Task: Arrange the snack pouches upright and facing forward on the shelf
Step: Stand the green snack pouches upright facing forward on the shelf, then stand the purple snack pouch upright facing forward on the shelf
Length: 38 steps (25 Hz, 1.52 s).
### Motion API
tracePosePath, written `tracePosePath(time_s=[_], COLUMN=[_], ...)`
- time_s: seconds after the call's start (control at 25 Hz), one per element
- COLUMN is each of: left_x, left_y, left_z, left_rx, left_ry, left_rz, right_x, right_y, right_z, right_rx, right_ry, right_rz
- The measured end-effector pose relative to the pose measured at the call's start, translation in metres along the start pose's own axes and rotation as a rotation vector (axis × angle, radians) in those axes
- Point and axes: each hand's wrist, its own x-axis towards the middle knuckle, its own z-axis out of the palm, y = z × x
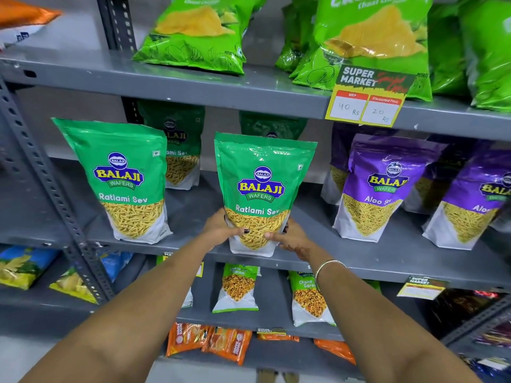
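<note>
While our left hand (221,229) and right hand (290,236) grip the centre green Ratlami Sev pouch (262,189) closed around its base, upright on the middle shelf (193,205), we judge squaring it forward comes next.

Grey metal shelf (193,214), middle tier: two green Ratlami Sev pouches at the front edge, left one (121,181) upright, centre one (262,194) upright and face-forward at the lip, gripped low on both sides by the left hand (221,228) and right hand (290,236). Two more green pouches (179,145) stand toward the back edge. Purple Aloo Sev pouches (384,186) stand along the right end.
</note>
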Motion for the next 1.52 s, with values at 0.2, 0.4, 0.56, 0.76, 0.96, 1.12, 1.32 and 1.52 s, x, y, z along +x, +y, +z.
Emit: tracePosePath(time_s=[0.2,0.4,0.56,0.76,0.96,1.12,1.32,1.52], left_x=[-0.001,-0.002,-0.005,-0.034,-0.055,-0.026,0.042,0.053], left_y=[0.0,0.0,-0.001,-0.002,0.03,0.086,0.143,0.151], left_z=[0.002,0.003,-0.001,0.018,0.088,0.169,0.245,0.266], left_rx=[-0.022,-0.008,-0.063,0.117,0.559,0.506,-0.034,-0.185], left_ry=[-0.002,-0.004,-0.038,0.388,0.586,0.343,0.087,-0.031], left_rz=[0.007,-0.002,-0.052,0.172,0.774,0.8,0.212,0.104], right_x=[0.002,0.005,0.003,-0.004,-0.021,-0.021,0.012,0.019], right_y=[0.002,0.003,0.007,0.02,0.041,0.056,0.067,0.059], right_z=[0.0,0.001,-0.003,-0.044,-0.152,-0.241,-0.305,-0.301], right_rx=[-0.008,-0.023,-0.034,-0.22,-0.401,-0.338,-0.047,0.111], right_ry=[-0.001,-0.015,-0.023,0.197,0.32,0.396,0.296,-0.046], right_rz=[-0.033,-0.04,-0.048,0.041,0.187,0.128,-0.021,-0.149])
